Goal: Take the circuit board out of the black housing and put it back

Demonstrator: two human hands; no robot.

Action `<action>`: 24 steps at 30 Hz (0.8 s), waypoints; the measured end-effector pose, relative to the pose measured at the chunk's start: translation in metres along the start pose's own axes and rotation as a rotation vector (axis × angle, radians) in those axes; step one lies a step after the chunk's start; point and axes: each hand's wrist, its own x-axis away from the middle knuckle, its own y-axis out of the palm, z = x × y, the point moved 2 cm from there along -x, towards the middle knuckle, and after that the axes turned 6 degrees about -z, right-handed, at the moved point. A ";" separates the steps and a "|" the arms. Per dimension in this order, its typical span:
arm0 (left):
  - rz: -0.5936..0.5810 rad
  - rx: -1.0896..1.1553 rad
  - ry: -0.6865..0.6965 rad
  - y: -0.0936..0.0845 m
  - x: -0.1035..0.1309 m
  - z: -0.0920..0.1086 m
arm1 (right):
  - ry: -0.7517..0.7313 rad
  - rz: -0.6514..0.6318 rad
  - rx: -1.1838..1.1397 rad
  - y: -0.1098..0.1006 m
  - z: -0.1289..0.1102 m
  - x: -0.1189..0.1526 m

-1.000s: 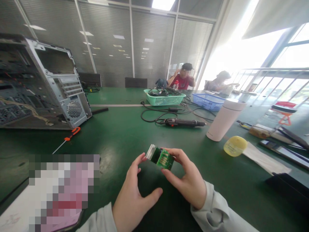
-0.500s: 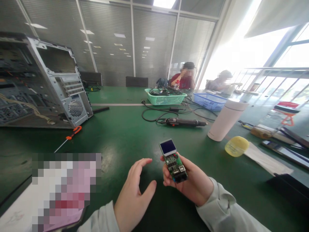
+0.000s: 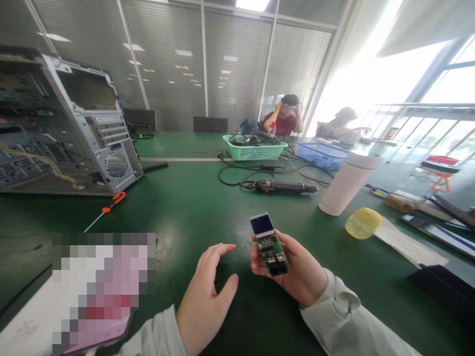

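Note:
My right hand [image 3: 293,269] grips a small green circuit board [image 3: 270,247] by its sides, above the table. A dark display [image 3: 261,225] with a pale lower edge sits at the board's far end, and black and metal connectors [image 3: 277,267] are at the near end. My left hand [image 3: 208,291] hovers to the left of the board, thumb and fingers apart, touching nothing. The fingertips under the board are partly hidden by it.
An open computer case [image 3: 89,123] stands at left, with an orange-handled screwdriver [image 3: 118,199] before it. Ahead lie a corded electric screwdriver [image 3: 284,187] and a green basket [image 3: 256,151] of cables. A pale bottle [image 3: 349,183] and yellow container [image 3: 363,223] are at right. Two people sit beyond.
My right hand has shifted the circuit board slightly right and tilted it a little. My left hand has barely moved. The person in red at the back has raised both hands to the head.

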 end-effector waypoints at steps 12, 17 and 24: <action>-0.080 0.108 0.082 -0.003 -0.004 0.009 | 0.084 -0.009 0.180 -0.002 0.024 -0.001; -0.108 0.102 0.092 -0.002 -0.004 0.009 | 0.094 -0.014 0.193 -0.003 0.024 -0.002; -0.107 0.079 0.072 -0.001 -0.005 0.011 | 0.121 -0.038 0.181 -0.004 0.024 -0.004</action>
